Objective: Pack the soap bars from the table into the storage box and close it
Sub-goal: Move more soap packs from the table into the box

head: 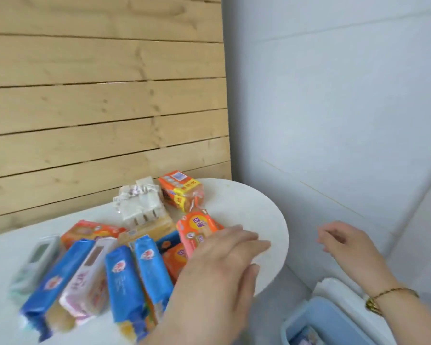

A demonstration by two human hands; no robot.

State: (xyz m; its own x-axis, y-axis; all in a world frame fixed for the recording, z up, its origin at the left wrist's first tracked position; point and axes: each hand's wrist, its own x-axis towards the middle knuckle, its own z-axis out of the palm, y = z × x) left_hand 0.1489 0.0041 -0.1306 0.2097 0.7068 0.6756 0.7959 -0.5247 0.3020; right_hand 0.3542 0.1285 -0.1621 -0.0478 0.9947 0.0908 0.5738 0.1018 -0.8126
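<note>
Most of the soap bars (125, 270) are heaped on the worktop (259, 207), and the storage box (316, 317) sits down low on my right, off the worktop, with maybe 1 pack inside. My left hand (219, 265) is flat and open over the pink pack (197, 230), and I can't tell if it's touching. My right hand (343, 242) hangs loosely curled and empty. My worry: the wrappers look slick and the heap's loose, so grabbing 1 could shove its neighbours off the rounded edge. I could also miss the box on the carry.
</note>
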